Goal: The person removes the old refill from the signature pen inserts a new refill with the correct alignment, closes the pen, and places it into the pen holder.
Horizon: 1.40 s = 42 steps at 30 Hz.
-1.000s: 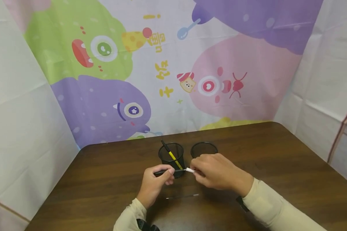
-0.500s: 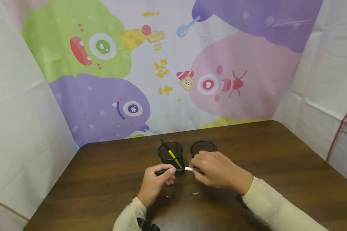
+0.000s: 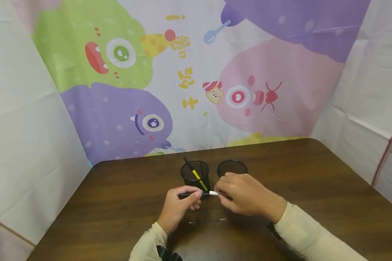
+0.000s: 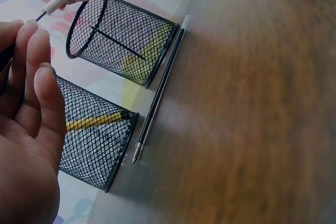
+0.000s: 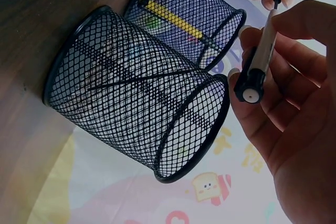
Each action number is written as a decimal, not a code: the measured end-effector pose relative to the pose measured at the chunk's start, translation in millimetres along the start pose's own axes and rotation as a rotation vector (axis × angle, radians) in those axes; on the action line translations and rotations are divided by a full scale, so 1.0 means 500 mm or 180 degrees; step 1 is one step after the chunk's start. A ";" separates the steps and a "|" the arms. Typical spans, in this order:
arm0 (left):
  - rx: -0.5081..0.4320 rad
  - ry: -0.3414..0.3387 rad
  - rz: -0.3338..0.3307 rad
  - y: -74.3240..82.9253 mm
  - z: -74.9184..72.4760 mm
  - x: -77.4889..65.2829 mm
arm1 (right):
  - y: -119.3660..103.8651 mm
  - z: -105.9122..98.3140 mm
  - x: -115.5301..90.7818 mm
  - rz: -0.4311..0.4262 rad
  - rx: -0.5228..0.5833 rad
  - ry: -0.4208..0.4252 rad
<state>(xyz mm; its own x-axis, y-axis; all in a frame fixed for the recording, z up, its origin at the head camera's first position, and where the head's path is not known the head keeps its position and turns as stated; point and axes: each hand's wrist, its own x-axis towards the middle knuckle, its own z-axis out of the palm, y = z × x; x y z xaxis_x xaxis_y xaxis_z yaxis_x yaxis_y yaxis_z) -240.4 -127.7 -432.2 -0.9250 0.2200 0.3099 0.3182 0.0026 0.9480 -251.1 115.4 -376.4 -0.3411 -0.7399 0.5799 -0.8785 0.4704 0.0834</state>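
Observation:
My left hand pinches a black pen part between thumb and fingers. Opposite it, my right hand grips a white pen barrel that has a black clip end. A thin dark rod bridges the short gap from the white barrel to the left fingertips. Most of the black part is hidden by the left hand. On the table below both hands lies a loose pen refill, clear-tubed with a dark core and a metal tip.
Two black mesh pen cups stand behind the hands. The left cup holds a yellow and black pen; the right cup is partly covered by the right hand in the head view. A cartoon cloth hangs behind the wooden table.
The left hand has come slightly closer to the right, shortening the visible rod between them. The white barrel, tilted before, now lies more nearly level. The head view has shifted a little.

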 end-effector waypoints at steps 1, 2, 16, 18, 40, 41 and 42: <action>-0.0007 -0.0012 0.0008 0.001 0.000 0.000 | 0.000 0.001 0.000 -0.0012 -0.0001 0.0006; -0.0015 -0.0026 0.0024 0.001 -0.001 0.000 | 0.000 0.001 0.001 -0.0024 -0.0004 0.0010; -0.0118 -0.0126 0.0015 -0.005 0.006 0.000 | -0.006 0.003 0.003 -0.0085 0.0077 0.0009; -0.0157 -0.0126 0.0019 -0.006 0.006 -0.001 | -0.007 0.003 0.003 -0.0093 0.0081 0.0007; -0.0435 -0.0371 0.0117 -0.006 0.004 -0.001 | -0.004 0.012 0.000 -0.0110 0.0074 0.0047; -0.0434 -0.0364 0.0100 -0.006 0.004 0.000 | -0.004 0.012 0.001 -0.0117 0.0076 0.0056; -0.0429 -0.0362 0.0091 -0.006 0.005 0.000 | -0.004 0.013 0.001 -0.0120 0.0071 0.0067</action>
<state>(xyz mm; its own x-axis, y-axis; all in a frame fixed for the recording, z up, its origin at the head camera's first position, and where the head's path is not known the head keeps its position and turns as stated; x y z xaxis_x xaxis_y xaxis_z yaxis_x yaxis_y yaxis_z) -240.8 -125.4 -435.2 -0.8840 0.3271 0.3339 0.3061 -0.1345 0.9424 -251.7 111.1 -381.4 -0.3007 -0.7465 0.5936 -0.8980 0.4313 0.0875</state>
